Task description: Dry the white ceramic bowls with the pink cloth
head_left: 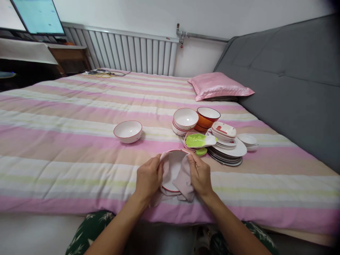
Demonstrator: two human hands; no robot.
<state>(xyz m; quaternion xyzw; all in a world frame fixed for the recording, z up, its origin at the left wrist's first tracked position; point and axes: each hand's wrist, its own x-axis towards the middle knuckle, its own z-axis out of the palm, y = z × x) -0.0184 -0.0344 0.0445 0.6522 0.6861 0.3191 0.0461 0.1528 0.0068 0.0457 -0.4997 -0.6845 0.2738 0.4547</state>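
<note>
Between my hands, close to the bed's front edge, is a white bowl [173, 168] with a red rim, its inside turned toward me. A pale pink cloth [185, 180] wraps both its sides and hangs below it. My left hand [149, 176] grips the bowl's left side through the cloth. On the opposite side my right hand [199, 175] is closed on the rim, cloth under its fingers. Another white bowl [128, 131] with a red rim stands alone to the left. Just beyond the held bowl lies a green and white leaf-shaped dish [199, 140].
Stacked white bowls [186, 119], orange bowls [208, 114], plates [235, 148], rectangular dishes [224, 130] and small dishes [247, 140] stand right of centre on the striped bedspread [66, 141]. Behind are a pink pillow [219, 85], cables [106, 73] and a radiator [127, 49]; a grey headboard [289, 71] rises at right.
</note>
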